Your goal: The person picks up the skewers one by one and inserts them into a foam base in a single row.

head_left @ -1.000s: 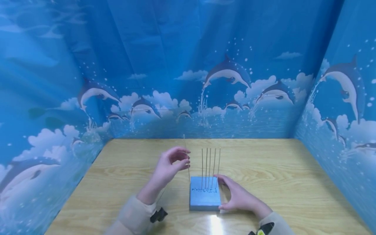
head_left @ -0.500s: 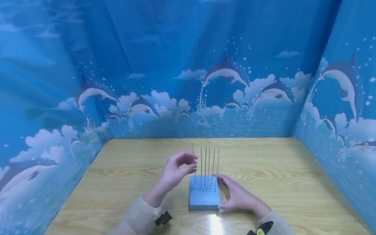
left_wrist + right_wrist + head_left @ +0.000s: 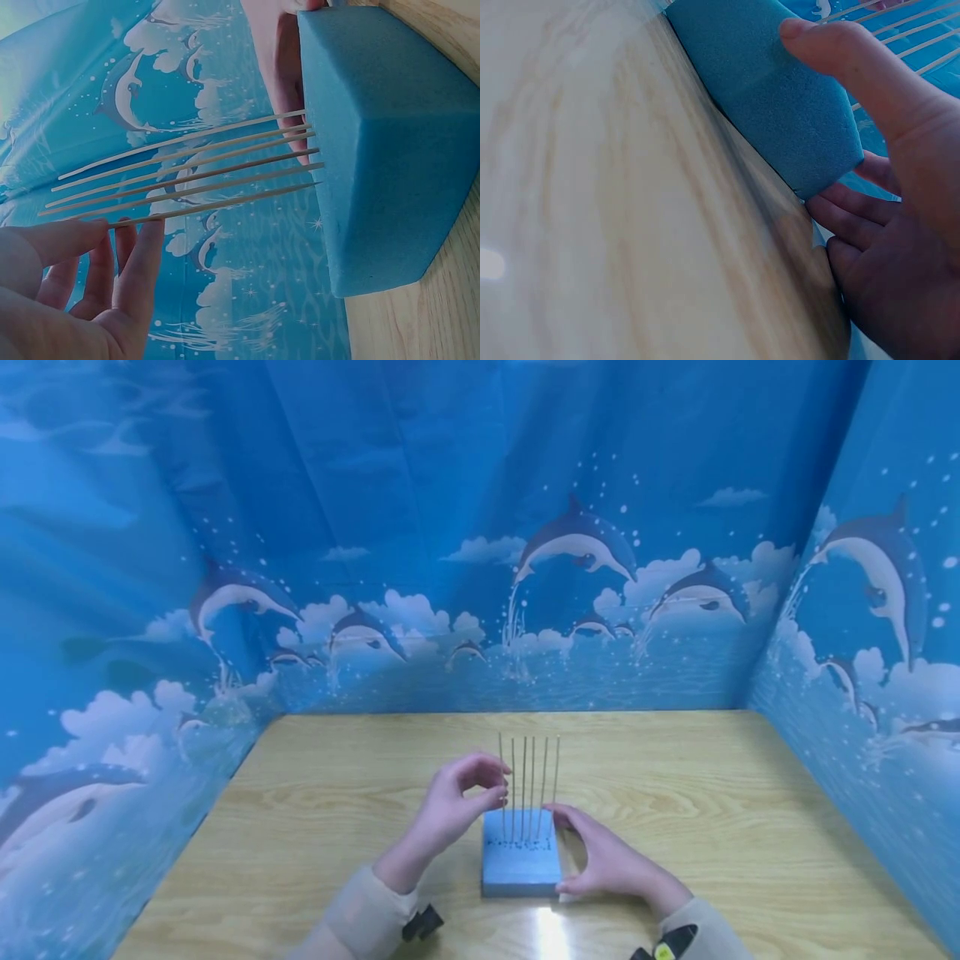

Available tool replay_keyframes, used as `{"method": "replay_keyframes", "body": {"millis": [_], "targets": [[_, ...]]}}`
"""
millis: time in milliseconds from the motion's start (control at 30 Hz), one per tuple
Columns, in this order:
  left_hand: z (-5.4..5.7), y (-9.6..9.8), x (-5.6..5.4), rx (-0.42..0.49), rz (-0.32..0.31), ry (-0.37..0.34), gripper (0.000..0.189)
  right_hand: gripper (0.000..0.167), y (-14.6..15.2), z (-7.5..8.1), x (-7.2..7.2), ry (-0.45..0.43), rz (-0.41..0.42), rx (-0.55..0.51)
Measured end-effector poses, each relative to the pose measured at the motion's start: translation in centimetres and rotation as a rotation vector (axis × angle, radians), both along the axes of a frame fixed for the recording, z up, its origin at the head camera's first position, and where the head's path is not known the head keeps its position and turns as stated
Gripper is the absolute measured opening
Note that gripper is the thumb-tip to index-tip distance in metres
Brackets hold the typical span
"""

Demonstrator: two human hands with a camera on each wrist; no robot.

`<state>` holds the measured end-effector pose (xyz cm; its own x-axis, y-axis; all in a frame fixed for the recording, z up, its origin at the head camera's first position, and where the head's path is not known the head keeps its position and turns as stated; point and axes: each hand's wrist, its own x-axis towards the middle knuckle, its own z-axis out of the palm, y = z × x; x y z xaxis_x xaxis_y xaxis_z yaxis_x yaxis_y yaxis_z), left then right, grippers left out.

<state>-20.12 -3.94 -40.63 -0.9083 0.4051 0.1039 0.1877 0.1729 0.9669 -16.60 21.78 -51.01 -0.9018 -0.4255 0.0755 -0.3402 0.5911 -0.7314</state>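
Observation:
A blue foam block (image 3: 521, 872) rests on the table, its top dotted with small dark holes. Several thin wooden skewers (image 3: 180, 180) stand upright in it in a row. My left hand (image 3: 447, 806) pinches another skewer (image 3: 240, 201) between thumb and fingertips, left of that row. Its pointed end is right at the block's top face in the left wrist view. My right hand (image 3: 611, 862) grips the block's right side, thumb (image 3: 832, 45) at the near corner and fingers around the far corner.
The wooden table (image 3: 337, 777) is bordered by blue curtains (image 3: 420, 527) printed with dolphins at the back and sides. Each wrist wears a small dark device, such as the left one (image 3: 422, 923). Light glares off the table in front of the block.
My left hand has moved right and slightly down with its skewer, from beside the block to over its left part; the skewer is now more upright. My right hand stays on the block.

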Motion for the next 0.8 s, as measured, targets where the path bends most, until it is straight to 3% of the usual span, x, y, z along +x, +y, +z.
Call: {"method": "replay_keyframes", "body": {"millis": [800], "targets": [[-0.87,0.05,0.09,-0.004,0.003,-0.013,0.025,0.114,0.06,-0.05,-0.08,-0.014,0.005,-0.007]]}}
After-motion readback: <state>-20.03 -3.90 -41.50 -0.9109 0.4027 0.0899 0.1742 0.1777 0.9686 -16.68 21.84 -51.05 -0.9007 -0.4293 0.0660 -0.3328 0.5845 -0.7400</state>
